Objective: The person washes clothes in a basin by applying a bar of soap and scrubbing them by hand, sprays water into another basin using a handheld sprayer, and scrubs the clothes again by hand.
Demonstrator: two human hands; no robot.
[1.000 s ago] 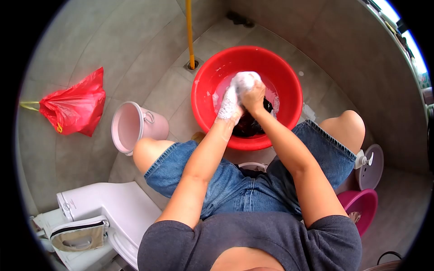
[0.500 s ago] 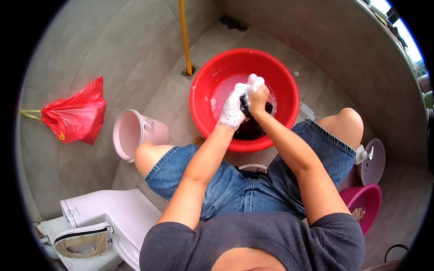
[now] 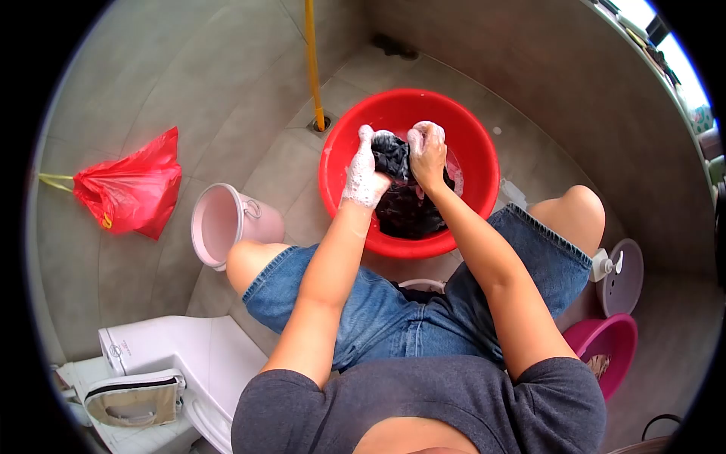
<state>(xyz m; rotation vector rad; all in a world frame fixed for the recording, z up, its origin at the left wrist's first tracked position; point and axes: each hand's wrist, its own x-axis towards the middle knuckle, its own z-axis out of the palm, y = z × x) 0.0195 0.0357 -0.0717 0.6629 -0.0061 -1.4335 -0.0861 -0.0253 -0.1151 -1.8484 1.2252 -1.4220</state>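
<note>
Hanging lengthwise, dark garment (image 3: 401,189)

Bare floor (image 3: 189,83) open far left of basin (image 3: 484,163). Pole (image 3: 312,64) stands just beyond its left rim; pink bucket (image 3: 227,223) near-left, knees flank it, wall (image 3: 575,83) close on right.

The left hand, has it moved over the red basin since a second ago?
Yes. The left hand has drawn away from the right hand, toward the basin rim nearest the yellow pole, stretching the dark cloth.
</note>
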